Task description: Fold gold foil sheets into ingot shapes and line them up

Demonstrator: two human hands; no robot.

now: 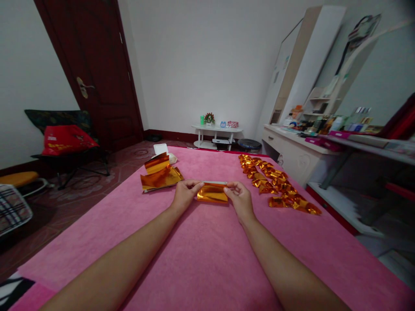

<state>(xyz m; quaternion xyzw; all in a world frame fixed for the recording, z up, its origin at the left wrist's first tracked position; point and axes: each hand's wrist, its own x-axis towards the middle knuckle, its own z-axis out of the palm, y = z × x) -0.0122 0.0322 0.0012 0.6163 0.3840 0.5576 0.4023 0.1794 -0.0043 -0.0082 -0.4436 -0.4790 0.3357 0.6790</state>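
Observation:
Between my two hands, a sheet of gold foil paper is stretched out level, its pale back showing along the far edge. My left hand pinches its left end, thumb on top. At its right end my right hand grips the sheet between thumb and fingers. A stack of flat gold foil sheets lies to the left of my left hand. Right of my right hand are rows of folded gold foil pieces, several in each row.
A pink cloth covers the surface under my hands. Behind the foil stack sits a white box. A low white table stands by the far wall, a cluttered dresser on the right, and a chair with a red bag on the left.

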